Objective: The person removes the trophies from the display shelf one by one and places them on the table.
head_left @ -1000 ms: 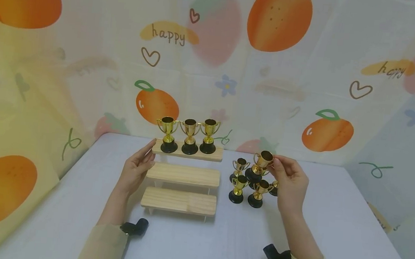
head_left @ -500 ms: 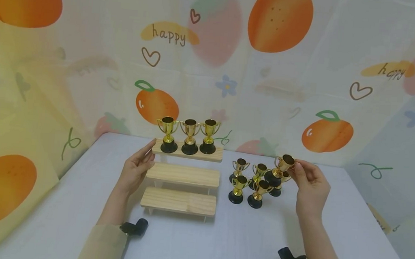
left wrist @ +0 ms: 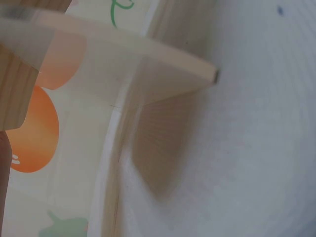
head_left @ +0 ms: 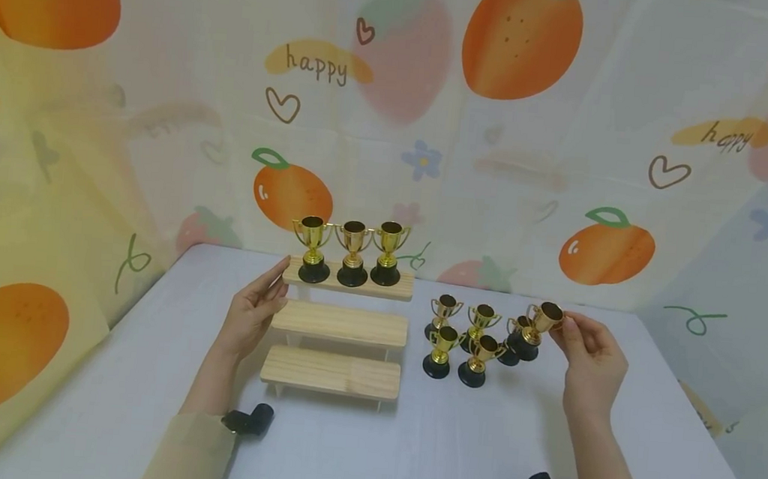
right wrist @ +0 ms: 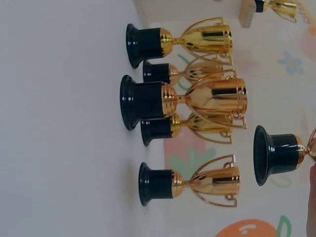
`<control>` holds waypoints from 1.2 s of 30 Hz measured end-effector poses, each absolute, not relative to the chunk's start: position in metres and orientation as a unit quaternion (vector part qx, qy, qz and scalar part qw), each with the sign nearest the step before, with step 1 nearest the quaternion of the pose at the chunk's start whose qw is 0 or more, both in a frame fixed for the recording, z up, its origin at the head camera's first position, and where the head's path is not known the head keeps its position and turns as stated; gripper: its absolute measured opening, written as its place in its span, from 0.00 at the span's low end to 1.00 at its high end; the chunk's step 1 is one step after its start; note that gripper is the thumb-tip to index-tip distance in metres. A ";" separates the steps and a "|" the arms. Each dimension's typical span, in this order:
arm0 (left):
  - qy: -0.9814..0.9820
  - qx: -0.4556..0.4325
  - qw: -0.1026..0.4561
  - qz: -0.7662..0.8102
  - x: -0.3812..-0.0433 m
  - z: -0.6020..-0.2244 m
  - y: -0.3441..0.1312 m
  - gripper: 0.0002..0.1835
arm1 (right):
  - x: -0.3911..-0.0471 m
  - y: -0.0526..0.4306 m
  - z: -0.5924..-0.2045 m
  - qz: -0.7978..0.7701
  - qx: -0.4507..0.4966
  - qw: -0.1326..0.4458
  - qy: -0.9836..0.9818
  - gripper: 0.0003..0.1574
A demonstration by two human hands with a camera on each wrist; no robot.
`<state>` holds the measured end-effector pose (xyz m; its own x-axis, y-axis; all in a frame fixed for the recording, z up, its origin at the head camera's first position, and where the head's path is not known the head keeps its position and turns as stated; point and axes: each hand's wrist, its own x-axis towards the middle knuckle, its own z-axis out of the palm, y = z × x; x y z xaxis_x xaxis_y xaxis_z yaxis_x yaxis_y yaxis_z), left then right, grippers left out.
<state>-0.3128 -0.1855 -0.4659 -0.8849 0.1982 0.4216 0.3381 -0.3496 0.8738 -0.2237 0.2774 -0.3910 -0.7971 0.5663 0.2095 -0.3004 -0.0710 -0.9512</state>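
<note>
My right hand pinches a small gold trophy by one handle, its black base tilted. In the right wrist view this trophy's base hangs off the table, farther right than the standing ones. Several similar trophies stand upright just left of it, and the held one overlaps the rearmost right trophy in the head view. My left hand grips the left end of a three-tier wooden display stand, fingertips at the top board and thumb by the middle one. Three trophies stand in a row on the top board.
A white-covered table carries everything. Behind it hangs a fruit-printed cloth. The lower wooden board and the middle one carry nothing. Black wrist cameras sit on both forearms.
My right hand has carried the trophy rightward and lowered it, from above the middle of the group to its right side. The left hand stays at the stand.
</note>
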 end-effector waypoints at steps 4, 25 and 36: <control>-0.568 -0.234 0.048 -0.787 -0.313 -0.465 -0.185 0.35 | -0.222 0.282 -0.396 0.720 -0.117 0.299 -0.616 0.09; -0.572 -0.232 0.041 -0.786 -0.313 -0.466 -0.186 0.35 | -0.221 0.289 -0.428 0.719 -0.144 0.244 -0.635 0.05; -0.568 -0.240 0.043 -0.786 -0.313 -0.466 -0.185 0.35 | -0.227 0.291 -0.437 0.730 -0.170 0.198 -0.632 0.06</control>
<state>-0.3130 -0.1848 -0.4664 -0.8811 0.2044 0.4265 0.3411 -0.3502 0.8724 -0.2267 0.2907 -0.4367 -0.8633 0.5046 0.0016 -0.0738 -0.1231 -0.9896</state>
